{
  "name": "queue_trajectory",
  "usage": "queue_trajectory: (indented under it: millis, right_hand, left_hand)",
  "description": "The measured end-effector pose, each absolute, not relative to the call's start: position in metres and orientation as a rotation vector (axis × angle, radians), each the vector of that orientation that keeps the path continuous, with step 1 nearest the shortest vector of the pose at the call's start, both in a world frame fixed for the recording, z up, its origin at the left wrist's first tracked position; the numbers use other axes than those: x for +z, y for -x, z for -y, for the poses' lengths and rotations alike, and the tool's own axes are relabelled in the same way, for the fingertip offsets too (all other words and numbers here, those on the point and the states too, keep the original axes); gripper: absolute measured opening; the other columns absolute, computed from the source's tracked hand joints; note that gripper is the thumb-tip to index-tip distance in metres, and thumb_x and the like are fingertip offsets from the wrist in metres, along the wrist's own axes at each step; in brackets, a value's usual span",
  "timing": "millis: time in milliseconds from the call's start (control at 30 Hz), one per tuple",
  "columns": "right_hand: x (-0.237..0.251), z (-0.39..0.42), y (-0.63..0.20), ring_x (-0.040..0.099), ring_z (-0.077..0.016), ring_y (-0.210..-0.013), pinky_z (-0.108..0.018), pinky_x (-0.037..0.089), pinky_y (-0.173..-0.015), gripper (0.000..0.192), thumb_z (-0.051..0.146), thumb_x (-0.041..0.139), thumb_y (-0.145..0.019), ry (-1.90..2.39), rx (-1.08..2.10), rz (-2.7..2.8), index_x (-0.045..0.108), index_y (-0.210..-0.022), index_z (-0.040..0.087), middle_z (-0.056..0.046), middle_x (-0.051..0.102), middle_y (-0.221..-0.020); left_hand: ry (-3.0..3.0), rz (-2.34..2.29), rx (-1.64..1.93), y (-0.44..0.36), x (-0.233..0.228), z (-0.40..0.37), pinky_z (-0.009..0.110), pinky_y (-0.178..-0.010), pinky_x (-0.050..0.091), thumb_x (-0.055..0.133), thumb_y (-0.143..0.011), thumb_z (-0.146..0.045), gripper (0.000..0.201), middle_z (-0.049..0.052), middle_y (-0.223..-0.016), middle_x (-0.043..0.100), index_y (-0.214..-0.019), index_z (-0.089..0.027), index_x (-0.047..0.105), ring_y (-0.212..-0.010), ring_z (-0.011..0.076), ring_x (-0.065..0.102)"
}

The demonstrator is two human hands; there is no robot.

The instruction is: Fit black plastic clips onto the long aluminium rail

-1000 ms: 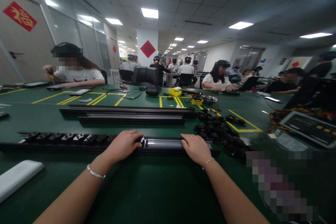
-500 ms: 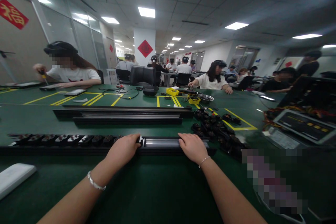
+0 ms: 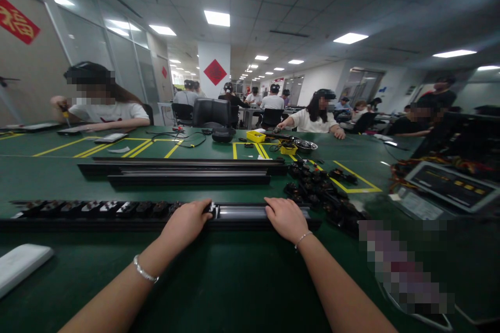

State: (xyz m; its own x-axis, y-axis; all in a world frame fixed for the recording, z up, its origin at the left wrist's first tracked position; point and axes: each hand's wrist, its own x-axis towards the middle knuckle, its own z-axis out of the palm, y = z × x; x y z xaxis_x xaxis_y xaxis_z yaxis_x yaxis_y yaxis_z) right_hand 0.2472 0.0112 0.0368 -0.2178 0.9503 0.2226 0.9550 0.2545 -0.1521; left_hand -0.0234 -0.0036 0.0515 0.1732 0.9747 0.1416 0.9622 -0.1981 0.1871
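Note:
A long black rail (image 3: 242,225) with a shiny metal channel lies across the table in front of me. Several black socket-like modules (image 3: 127,209) sit in a row in its left part. My left hand (image 3: 189,218) is closed over the right end of that row, its fingertips on a small black piece with a white edge (image 3: 213,209). What lies under the palm is hidden. Farther right, my right hand (image 3: 287,220) rests over the rail, fingers bent onto its channel and thumb side facing the bare stretch.
Two more black rails (image 3: 191,180) lie beyond. A heap of black modules (image 3: 312,184) is to the right, near a device with a panel (image 3: 455,187). A white case (image 3: 23,268) lies at left. Co-workers sit across the table, near a yellow bin (image 3: 255,137).
My left hand has slid slightly right along the rail, and the white-edged piece has moved with it. My right hand stays in place. A standing person at far right has shifted.

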Motion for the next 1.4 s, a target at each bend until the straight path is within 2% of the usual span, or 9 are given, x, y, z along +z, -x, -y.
queue_trajectory:
  millis: [167,267,333,400,467,633,800,1100,1400]
  right_hand:
    - [0.035,-0.012,-0.248,0.051,-0.019,-0.11,-0.036,0.03,-0.096,0.044,0.034,0.03,-0.089,1.744,-0.05,2.268,0.056,-0.12,0.02,-0.005,0.06,-0.119]
    - [0.034,-0.013,-0.248,0.051,-0.0187,-0.11,-0.035,0.03,-0.096,0.043,0.033,0.03,-0.089,1.759,-0.058,2.268,0.056,-0.12,0.02,-0.005,0.06,-0.119]
    - [0.034,-0.013,-0.249,0.051,-0.0186,-0.11,-0.035,0.03,-0.096,0.043,0.033,0.03,-0.089,1.767,-0.061,2.272,0.056,-0.121,0.02,-0.005,0.06,-0.12]
    - [0.033,-0.013,-0.249,0.051,-0.0183,-0.11,-0.034,0.03,-0.096,0.043,0.034,0.03,-0.089,1.764,-0.062,2.281,0.056,-0.121,0.02,-0.005,0.06,-0.12]
    - [0.033,-0.013,-0.249,0.051,-0.018,-0.11,-0.034,0.03,-0.096,0.044,0.034,0.03,-0.089,1.761,-0.062,2.286,0.055,-0.122,0.02,-0.005,0.06,-0.12]
    - [0.032,-0.013,-0.25,0.051,-0.0185,-0.11,-0.035,0.03,-0.096,0.043,0.034,0.03,-0.089,1.751,-0.051,2.271,0.056,-0.121,0.02,-0.004,0.06,-0.12]
    - [0.032,-0.013,-0.249,0.051,-0.0186,-0.11,-0.036,0.029,-0.097,0.043,0.035,0.03,-0.089,1.763,-0.038,2.264,0.055,-0.122,0.021,-0.005,0.059,-0.12]
    - [0.033,-0.013,-0.249,0.052,-0.0191,-0.11,-0.037,0.03,-0.097,0.043,0.033,0.031,-0.088,1.761,-0.055,2.259,0.056,-0.12,0.02,-0.005,0.06,-0.119]
    - [0.03,-0.015,-0.249,0.052,-0.0183,-0.109,-0.033,0.031,-0.095,0.043,0.033,0.031,-0.088,1.737,-0.086,2.269,0.057,-0.119,0.019,-0.005,0.061,-0.118]
  left_hand:
    - [-2.352,-1.923,0.385,0.023,0.05,0.003,0.034,-0.085,0.046,0.045,-0.084,-0.035,0.044,0.008,-0.11,0.066,-0.126,-0.022,0.05,-0.099,0.0227,0.062]
    - [-2.386,-1.931,0.391,0.028,0.045,0.004,0.035,-0.087,0.046,0.045,-0.083,-0.04,0.052,0.008,-0.113,0.065,-0.132,-0.022,0.043,-0.101,0.0223,0.061]
    - [-2.493,-1.933,0.42,0.032,0.041,0.005,0.037,-0.095,0.041,0.046,-0.082,-0.048,0.063,0.012,-0.125,0.056,-0.135,-0.016,0.038,-0.116,0.0244,0.051]
    - [-2.617,-1.938,0.435,0.034,0.036,0.008,0.041,-0.104,0.032,0.044,-0.08,-0.055,0.073,0.016,-0.137,0.044,-0.135,-0.008,0.037,-0.129,0.0275,0.034]
    - [-2.686,-1.939,0.386,0.033,0.03,0.01,0.045,-0.107,0.027,0.04,-0.08,-0.059,0.076,0.017,-0.14,0.037,-0.133,-0.005,0.038,-0.134,0.0291,0.025]
    - [-2.68,-1.891,0.204,0.026,0.021,0.012,0.044,-0.106,0.028,0.035,-0.08,-0.064,0.083,0.023,-0.14,0.034,-0.133,0.0,0.037,-0.132,0.0302,0.028]
    - [-2.672,-1.866,0.181,0.023,0.024,0.013,0.045,-0.106,0.029,0.04,-0.077,-0.064,0.085,0.024,-0.14,0.033,-0.133,0.0,0.036,-0.132,0.032,0.027]
    - [-2.676,-1.941,0.152,0.011,0.025,0.014,0.048,-0.105,0.028,0.052,-0.074,-0.057,0.081,0.025,-0.141,0.032,-0.136,-0.007,0.035,-0.131,0.0365,0.028]
    - [-2.72,-1.873,0.187,0.003,0.023,0.011,0.046,-0.107,0.026,0.055,-0.074,-0.054,0.08,0.024,-0.14,0.033,-0.134,-0.004,0.037,-0.131,0.0347,0.028]
